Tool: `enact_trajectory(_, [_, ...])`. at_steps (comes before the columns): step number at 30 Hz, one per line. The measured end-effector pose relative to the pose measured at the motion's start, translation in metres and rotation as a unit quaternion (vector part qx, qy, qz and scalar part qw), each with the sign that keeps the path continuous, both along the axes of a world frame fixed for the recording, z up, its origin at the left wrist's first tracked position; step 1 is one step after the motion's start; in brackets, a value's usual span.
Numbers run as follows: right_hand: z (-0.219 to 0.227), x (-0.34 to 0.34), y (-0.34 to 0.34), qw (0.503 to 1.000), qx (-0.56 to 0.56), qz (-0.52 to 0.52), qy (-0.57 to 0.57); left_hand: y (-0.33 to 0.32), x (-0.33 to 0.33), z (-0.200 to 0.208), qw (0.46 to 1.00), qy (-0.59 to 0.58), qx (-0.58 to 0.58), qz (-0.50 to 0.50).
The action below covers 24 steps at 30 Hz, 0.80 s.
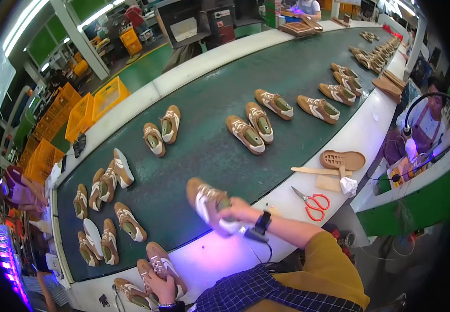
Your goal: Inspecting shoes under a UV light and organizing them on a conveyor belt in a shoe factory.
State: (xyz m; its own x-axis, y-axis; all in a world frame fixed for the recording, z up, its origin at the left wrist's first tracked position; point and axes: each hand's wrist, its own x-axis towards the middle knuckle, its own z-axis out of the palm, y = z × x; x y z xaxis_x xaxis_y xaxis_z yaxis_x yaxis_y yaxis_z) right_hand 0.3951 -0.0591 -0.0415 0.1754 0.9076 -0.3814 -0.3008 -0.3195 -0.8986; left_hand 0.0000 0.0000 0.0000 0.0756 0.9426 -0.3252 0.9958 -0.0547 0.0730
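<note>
My right hand (238,209) grips a brown-and-white lace-up sneaker (201,196) by its heel and opening, raised over the near edge of the belt. The sneaker is slightly blurred, and its toe points up and left. Lower left, my left hand (162,287) is closed around another sneaker (144,267) at the white near edge. Against that one leans a third brown sneaker (161,256), and one more sneaker (126,289) lies to its left. Green shoe forms show inside several of the shoes.
A green conveyor belt (199,148) carries several sneakers. On its near white edge lie red-handled scissors (314,205), a brown shoe sole (343,160) and crumpled white paper (348,186). Yellow crates (109,98) stand beyond the far edge. A co-worker (426,125) sits at the right.
</note>
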Motion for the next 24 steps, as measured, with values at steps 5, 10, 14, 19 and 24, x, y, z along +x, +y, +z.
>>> enact_trajectory(5, [0.058, -0.078, -0.035, 0.984, 0.003, 0.085, 0.155, -0.041, 0.089, 0.034, 0.738, -0.656, -0.156, 0.038])
enact_trajectory(10, [0.082, -0.072, -0.017, 0.966, 0.161, 0.195, -0.051, -0.026, 0.127, 0.039, 0.503, -0.79, -0.327, 0.131])
enact_trajectory(14, [0.091, 0.026, 0.033, 0.887, 0.237, -0.083, -0.388, -0.023, 0.118, 0.012, 0.362, -0.835, -0.371, 0.183])
enact_trajectory(19, [0.002, 0.177, 0.086, 0.682, 0.009, -0.34, -0.648, 0.012, 0.136, 0.012, 0.395, -0.807, -0.411, 0.153])
enact_trajectory(24, [-0.034, 0.181, 0.101, 0.672, -0.15, -0.264, -0.676, 0.045, 0.152, 0.004, 0.427, -0.779, -0.435, 0.145])
